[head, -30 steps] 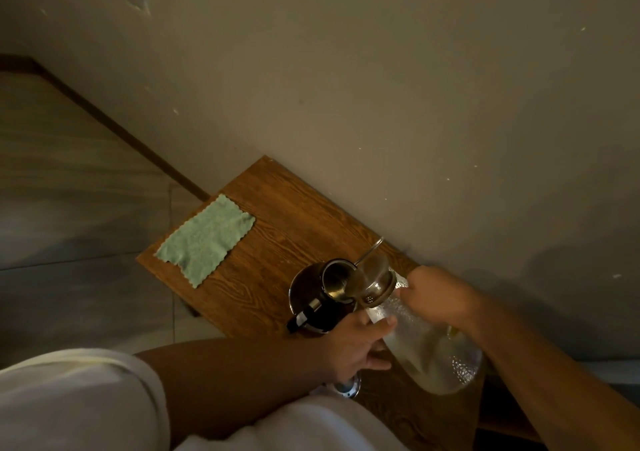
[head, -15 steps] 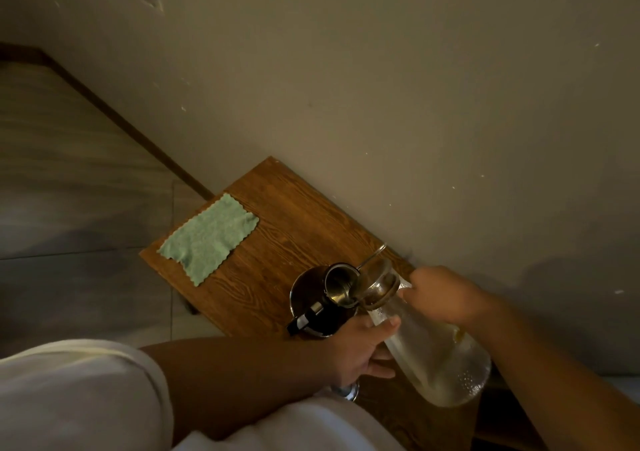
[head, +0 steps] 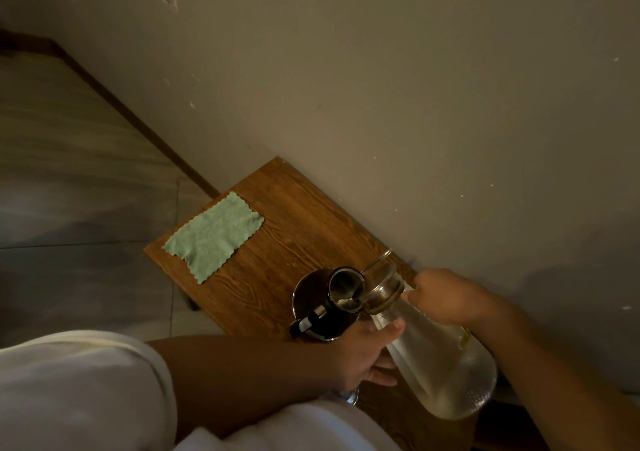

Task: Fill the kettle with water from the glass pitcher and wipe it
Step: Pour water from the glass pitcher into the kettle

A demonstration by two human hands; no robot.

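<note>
My right hand (head: 446, 296) grips glass pitcher (head: 440, 364) neck, tilted mouth-left into kettle (head: 323, 307); left hand (head: 367, 357) fingers (head: 393, 326) brace pitcher underneath.

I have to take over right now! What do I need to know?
Right hand: grips the glass pitcher near its neck, tilted, mouth at the kettle opening.
Left hand: supports the pitcher from below, beside the kettle.
Green cloth: flat on the wooden table, untouched.
Done: pouring has begun.
Left: finish filling, set the pitcher down, wipe the kettle.
</note>
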